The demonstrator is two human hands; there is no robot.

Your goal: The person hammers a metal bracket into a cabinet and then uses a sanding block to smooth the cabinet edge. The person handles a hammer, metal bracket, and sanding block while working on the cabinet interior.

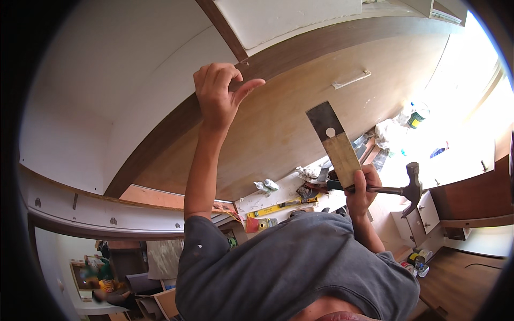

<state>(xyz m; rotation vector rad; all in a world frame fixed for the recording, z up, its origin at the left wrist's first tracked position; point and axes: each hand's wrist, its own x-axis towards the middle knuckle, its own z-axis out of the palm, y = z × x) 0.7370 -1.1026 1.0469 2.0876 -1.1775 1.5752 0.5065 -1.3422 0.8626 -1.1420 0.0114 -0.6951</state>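
Note:
My left hand (217, 93) is raised at the dark wooden edging (171, 128) of a white panel. Its fingers are curled and its thumb stretches out apart from them, with nothing visible in it. I cannot tell whether the fingers touch the edging. In my right hand (363, 190) are two things. One is a claw hammer (413, 188), its head out to the right. The other is a long flat piece (342, 155), pale along its lower part, with a dark end and a round hole; it points up and to the left.
Below lie white bottles (266, 185), a yellow spirit level (278, 207) and assorted tools. A brown panel (235, 155) with a white handle (351, 79) spreads ahead. A tin (417, 117) stands at the far right. Another person (107, 281) appears at lower left.

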